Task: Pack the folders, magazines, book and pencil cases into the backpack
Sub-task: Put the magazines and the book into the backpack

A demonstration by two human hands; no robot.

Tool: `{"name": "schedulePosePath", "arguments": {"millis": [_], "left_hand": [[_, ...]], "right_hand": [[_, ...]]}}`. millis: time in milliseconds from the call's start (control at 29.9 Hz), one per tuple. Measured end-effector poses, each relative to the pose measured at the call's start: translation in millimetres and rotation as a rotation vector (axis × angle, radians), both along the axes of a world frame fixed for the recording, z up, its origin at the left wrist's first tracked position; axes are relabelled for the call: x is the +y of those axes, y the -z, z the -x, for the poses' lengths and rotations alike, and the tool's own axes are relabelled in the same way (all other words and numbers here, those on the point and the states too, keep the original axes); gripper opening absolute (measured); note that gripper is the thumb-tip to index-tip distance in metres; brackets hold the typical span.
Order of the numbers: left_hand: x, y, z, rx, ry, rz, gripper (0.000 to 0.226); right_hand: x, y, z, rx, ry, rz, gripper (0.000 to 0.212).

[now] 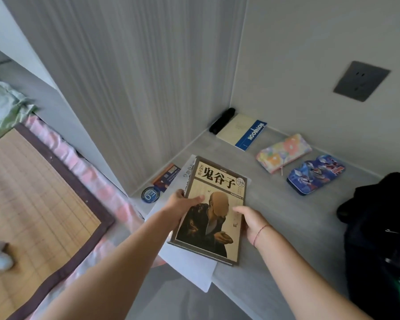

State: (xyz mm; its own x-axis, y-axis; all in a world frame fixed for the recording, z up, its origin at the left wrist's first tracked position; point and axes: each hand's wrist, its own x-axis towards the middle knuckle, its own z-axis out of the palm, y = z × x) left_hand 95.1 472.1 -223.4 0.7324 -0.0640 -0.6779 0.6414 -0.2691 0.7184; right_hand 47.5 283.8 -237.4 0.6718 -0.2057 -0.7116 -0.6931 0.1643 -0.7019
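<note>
A brown book (214,181) with a robed figure on its cover lies on top of a white folder (189,269) on the grey desk (286,215). My left hand (181,204) grips the book's left edge, thumb on the cover. My right hand (249,221) holds its right edge. A magazine (165,177) peeks out from under the folder at the left. Further back lie a floral pencil case (283,152) and a blue cartoon pencil case (315,174). The black backpack (379,239) stands at the right edge.
A cream notebook with a blue spine (241,131) and a black object (222,120) lie in the back corner. A wall socket (361,80) is on the right wall. To the left is a bed with a bamboo mat (32,204).
</note>
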Motion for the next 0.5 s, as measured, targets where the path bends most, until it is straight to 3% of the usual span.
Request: {"name": "schedulePosePath", "arguments": {"millis": [100,234,501], "left_hand": [[-13,-11,-2,-0.087,0.020,0.057,0.067],[-57,-34,8,-0.074,0.015,0.217,0.063],[-183,-73,51,0.038,0.179,0.370,0.033]], "right_hand": [[-12,-4,4,-0.027,0.011,-0.012,0.029],[-55,-31,19,-0.117,0.034,0.104,0.063],[-178,-95,115,-0.351,0.182,0.111,0.033]]}}
